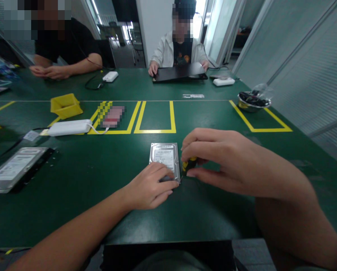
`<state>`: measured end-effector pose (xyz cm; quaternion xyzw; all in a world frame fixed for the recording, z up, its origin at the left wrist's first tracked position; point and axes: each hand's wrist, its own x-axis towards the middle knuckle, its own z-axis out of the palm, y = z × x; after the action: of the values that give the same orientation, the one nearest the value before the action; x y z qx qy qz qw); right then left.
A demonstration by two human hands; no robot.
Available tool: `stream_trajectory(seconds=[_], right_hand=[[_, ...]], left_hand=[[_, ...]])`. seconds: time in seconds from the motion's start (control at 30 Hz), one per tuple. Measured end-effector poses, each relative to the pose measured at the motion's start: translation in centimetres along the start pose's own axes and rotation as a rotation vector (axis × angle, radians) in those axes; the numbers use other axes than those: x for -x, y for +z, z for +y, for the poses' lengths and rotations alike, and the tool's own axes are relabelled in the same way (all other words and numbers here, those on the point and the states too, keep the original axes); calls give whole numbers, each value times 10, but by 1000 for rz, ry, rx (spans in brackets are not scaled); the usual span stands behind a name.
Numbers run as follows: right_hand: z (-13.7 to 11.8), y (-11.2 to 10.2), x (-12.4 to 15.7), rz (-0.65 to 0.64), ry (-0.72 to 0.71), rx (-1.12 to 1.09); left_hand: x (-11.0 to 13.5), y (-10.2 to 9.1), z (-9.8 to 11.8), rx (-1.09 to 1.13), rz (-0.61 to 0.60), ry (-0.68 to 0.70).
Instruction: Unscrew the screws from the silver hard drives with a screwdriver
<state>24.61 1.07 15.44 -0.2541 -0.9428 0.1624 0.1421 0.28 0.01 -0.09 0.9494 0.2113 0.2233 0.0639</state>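
A silver hard drive (165, 152) with a white label lies flat on the green table in front of me. My left hand (153, 186) is closed over its near end, and the fingers hide part of the label. My right hand (227, 160) grips a short black-and-yellow screwdriver (189, 165) just right of the drive. Its shaft points down toward the drive's near right corner; I cannot tell whether the tip sits in a screw. Further left lies another hard drive (18, 165) beside a black part.
A yellow bin (66, 106), a white power bank (70, 128) and a pinkish pixelated item (113, 116) lie beyond. A metal bowl (253, 105) of dark items stands at the back right. Across the table, a person handles a black panel (181, 72); another person sits at the left.
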Motion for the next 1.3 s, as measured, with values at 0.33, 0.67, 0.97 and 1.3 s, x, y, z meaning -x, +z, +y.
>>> stream_trajectory(seconds=[0.33,0.67,0.97,1.3], right_hand=[[0,-1,1,-4,7,6],[2,4,1,50,102,137],[-2,7,-3,49,174,282],[-3,10,-5,62,191,320]], left_hand=[[0,-1,0,18,-8,-8],[0,1,1,3,-12,4],[-1,2,2,-2,10,11],[-1,3,2,-19,31,17]])
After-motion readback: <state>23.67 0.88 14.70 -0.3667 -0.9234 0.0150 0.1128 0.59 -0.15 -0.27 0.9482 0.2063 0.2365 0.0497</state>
